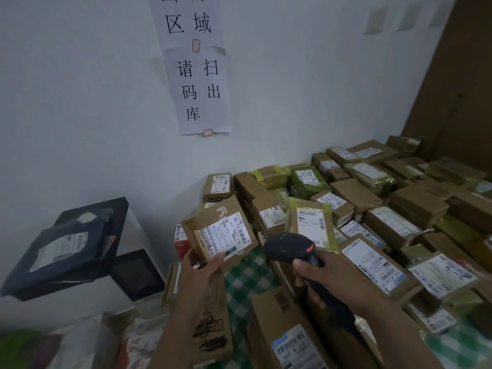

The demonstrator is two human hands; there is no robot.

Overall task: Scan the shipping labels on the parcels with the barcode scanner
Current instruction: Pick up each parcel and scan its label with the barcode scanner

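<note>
My left hand pinches the parcel, label up, just left of the scanner gripped in my right hand.

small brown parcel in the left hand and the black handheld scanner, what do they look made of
The small brown parcel looks like matt cardboard: dull tan faces, creased edges, a white paper label. The black handheld scanner is probably moulded plastic: smooth, faintly shiny shell with a red insert.
</note>
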